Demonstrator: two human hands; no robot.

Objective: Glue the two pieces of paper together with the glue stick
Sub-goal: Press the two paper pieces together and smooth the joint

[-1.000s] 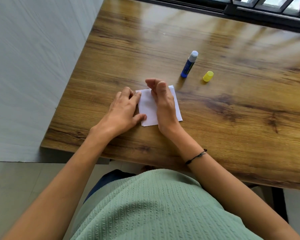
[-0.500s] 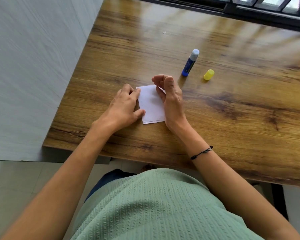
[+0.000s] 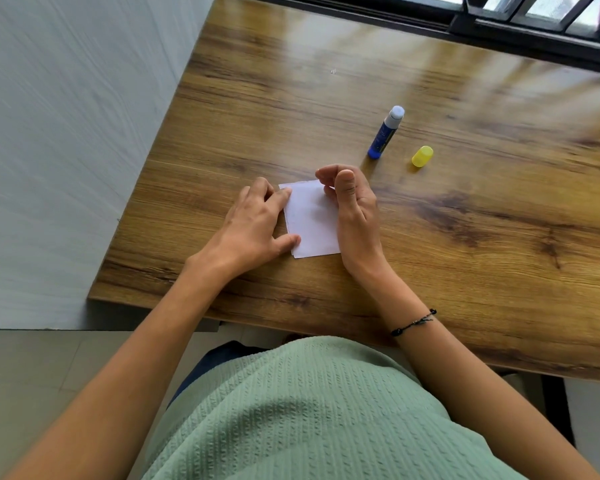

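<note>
The white paper squares (image 3: pixel 312 220) lie stacked flat on the glossy wood-grain counter (image 3: pixel 465 237). The left hand (image 3: pixel 253 226) pins their left edge with flat fingers. The right hand (image 3: pixel 352 206) rests edge-down, fingers loosely curled, holding nothing. Beyond stand the uncapped blue glue stick (image 3: pixel 385 133) and its rounded yellow cap (image 3: pixel 422 156).

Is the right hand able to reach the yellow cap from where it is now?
Probably yes. The right hand rests on the paper's right edge, holding nothing. The yellow cap lies beyond it on bare table, and the uncapped glue stick stands left of that path.
</note>
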